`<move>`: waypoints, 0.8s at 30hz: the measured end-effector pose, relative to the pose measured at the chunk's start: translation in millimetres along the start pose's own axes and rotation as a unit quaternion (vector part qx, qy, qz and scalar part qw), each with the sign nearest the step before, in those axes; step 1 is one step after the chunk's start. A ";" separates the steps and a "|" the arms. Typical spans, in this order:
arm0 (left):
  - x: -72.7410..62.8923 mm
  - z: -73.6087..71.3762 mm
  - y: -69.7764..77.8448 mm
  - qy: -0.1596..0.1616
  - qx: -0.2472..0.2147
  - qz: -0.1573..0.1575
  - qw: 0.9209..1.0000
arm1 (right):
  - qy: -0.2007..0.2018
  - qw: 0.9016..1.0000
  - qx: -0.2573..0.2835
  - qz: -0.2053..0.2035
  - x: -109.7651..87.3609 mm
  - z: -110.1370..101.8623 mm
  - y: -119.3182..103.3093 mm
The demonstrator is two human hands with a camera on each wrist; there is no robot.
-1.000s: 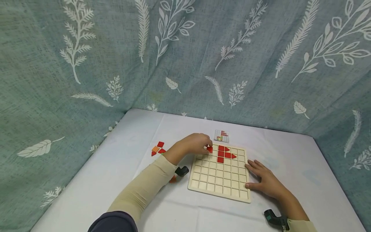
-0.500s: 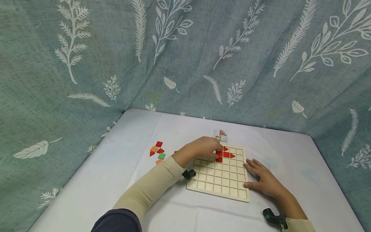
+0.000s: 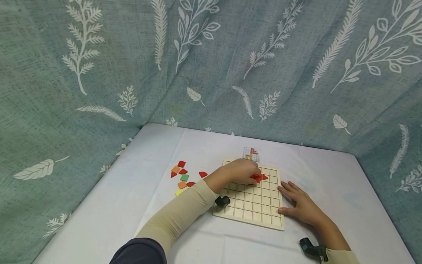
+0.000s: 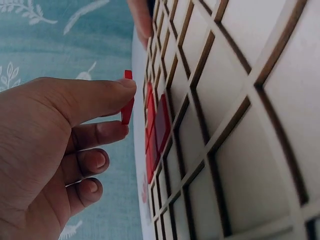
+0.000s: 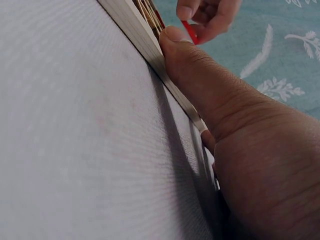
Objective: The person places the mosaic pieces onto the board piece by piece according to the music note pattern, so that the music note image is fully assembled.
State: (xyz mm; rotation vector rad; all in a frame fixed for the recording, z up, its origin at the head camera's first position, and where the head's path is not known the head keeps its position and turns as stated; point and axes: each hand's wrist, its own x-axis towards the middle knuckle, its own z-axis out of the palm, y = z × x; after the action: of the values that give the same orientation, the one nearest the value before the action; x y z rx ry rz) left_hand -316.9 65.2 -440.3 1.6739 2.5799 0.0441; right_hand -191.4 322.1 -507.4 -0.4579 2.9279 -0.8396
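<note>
My left hand (image 3: 242,171) pinches a small flat red tile (image 4: 128,107) between thumb and index finger. It holds the tile just off the face of the cream gridded board (image 3: 247,209), close over the red tiles (image 4: 161,122) set in the grid. One pointed red tile (image 3: 265,177) shows beyond the fingertips in the head view; the hand covers other tiles there. At the board's right edge, my right hand (image 3: 300,205) rests with fingers spread. In the right wrist view its thumb (image 5: 200,70) lies against the wooden rim.
Left of the board lie loose tiles, among them a green square (image 3: 184,177), a red quarter-circle (image 3: 203,174) and an orange square (image 3: 182,184). A small printed pattern card (image 3: 251,154) lies behind the board. Leaf-patterned cloth (image 3: 211,73) stands around the white table.
My left hand has moved right across the upper part of the board with the red tile, uncovering more loose tiles at the left. My right hand stays at the board's edge.
</note>
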 end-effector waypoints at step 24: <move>11.6 13.9 8.7 -0.017 0.019 -0.035 0.999 | 0.001 1.000 0.000 -0.005 -1.1 0.3 0.8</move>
State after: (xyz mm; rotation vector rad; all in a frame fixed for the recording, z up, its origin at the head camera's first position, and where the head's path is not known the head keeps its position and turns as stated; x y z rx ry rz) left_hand -312.7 79.2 -454.1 1.5816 2.6282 -0.0371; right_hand -190.5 322.9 -508.1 -0.4717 2.9298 -0.8424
